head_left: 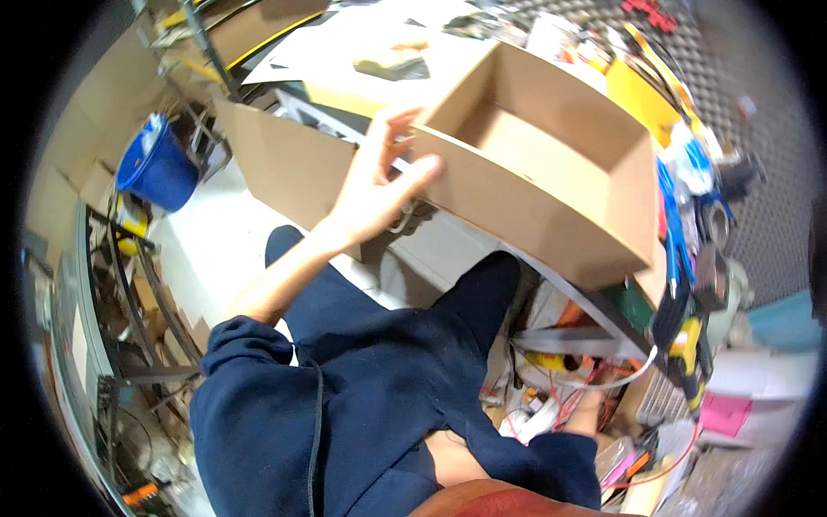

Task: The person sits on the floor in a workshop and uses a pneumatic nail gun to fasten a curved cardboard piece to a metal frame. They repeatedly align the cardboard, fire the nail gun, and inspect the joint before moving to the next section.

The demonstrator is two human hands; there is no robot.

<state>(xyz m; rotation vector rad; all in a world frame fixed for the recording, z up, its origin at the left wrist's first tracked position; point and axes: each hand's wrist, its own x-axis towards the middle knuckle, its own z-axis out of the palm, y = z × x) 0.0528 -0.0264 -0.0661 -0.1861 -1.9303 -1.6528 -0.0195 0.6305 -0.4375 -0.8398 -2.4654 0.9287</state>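
An open-topped brown cardboard box (517,185) sits tilted across the near edge of the workbench, its inside bare. Beside its left corner is my left hand (389,172), fingers apart, the thumb in front of the box's near wall. Whether the fingertips touch the box is hard to tell. Down at the lower right, my right hand (587,412) reaches in below the bench among red cables and clutter. Only the wrist area shows there; its fingers are hidden.
A flat cardboard panel (289,168) stands left of my left hand. Further left is a blue bucket (164,172) on the floor. White sheets (345,43) cover the bench's far side. Tools, including a yellow-and-black power tool (687,349), crowd the right. A metal rack (86,319) stands at left.
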